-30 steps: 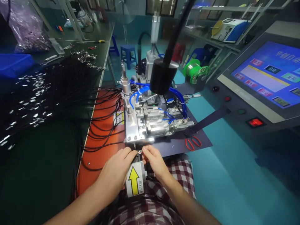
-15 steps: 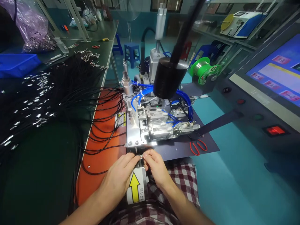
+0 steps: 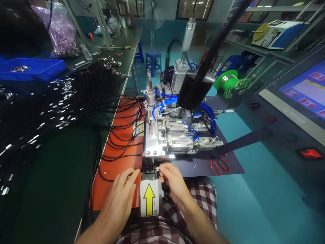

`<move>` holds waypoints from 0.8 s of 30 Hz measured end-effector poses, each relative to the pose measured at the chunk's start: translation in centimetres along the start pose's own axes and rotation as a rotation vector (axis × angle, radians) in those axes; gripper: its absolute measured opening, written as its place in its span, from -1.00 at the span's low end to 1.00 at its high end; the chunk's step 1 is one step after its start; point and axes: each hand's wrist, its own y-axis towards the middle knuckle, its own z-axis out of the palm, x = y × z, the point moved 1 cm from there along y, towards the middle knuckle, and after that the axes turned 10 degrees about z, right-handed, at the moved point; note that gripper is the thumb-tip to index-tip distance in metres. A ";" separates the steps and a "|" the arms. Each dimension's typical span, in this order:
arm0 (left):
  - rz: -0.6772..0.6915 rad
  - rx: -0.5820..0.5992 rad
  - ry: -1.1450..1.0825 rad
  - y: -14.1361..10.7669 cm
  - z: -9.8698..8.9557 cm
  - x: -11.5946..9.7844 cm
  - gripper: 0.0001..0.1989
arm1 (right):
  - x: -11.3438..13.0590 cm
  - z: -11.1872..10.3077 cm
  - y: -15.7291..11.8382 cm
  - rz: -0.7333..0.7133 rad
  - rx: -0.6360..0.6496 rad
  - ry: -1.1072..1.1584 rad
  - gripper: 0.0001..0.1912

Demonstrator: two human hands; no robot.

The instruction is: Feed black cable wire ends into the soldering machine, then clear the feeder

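Note:
My right hand [image 3: 175, 179] pinches the small metal connector [image 3: 157, 168] at the tip of a black cable, just over the dark track [image 3: 149, 173] at the machine's front. To the left of the track, my left hand [image 3: 123, 189] has its thumb and fingers closed round the black cable [image 3: 142, 170]. Part of that cable is hidden under the left fingers. Below both hands is a white plate with a yellow arrow [image 3: 149, 198]. Directly beyond them stands the metal machine [image 3: 152, 145] with its cylinders and blue tubes.
Several black cables [image 3: 119, 142] cross the orange board [image 3: 114, 196] at left. A blue tray [image 3: 38, 66] sits beside a pile of cables. Red-handled scissors [image 3: 220, 166] lie at right. A black lamp-like cylinder [image 3: 193, 91] hangs above; a control panel [image 3: 291, 112] stands at right.
My left hand has moved left along the cable, away from my right hand, baring the track between them. My right hand still grips the connector. The whole view has shifted a little.

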 end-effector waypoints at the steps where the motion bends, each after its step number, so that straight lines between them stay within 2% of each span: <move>1: -0.020 0.008 0.058 -0.8 -0.1 0.1 -0.57 | 0.0 0.0 0.0 -0.001 -0.002 -0.002 -0.68; 4: -0.025 0.043 0.223 -2.2 0.0 0.3 -0.49 | 0.1 -0.1 0.0 -0.007 -0.004 -0.014 -0.67; 9: 0.075 0.036 0.410 -1.7 0.4 1.4 -0.40 | 0.0 0.0 0.1 -0.046 -0.006 -0.031 -0.66; 13: 0.118 0.028 0.432 -1.4 0.3 2.0 -0.39 | 0.0 -0.4 0.1 -0.078 -0.034 -0.059 -0.63; 17: 0.122 0.024 0.433 -1.8 0.1 1.9 -0.41 | 0.1 -2.1 -0.3 -0.096 -0.130 -0.037 -0.60; 20: 0.109 0.041 0.403 -1.8 0.1 2.1 -0.44 | -0.1 -3.5 -0.7 -0.111 -0.175 -0.007 -0.65; 24: 0.076 0.052 0.316 0.8 0.0 2.6 -0.52 | -0.6 -4.1 -1.2 -0.103 -0.177 -0.004 -0.67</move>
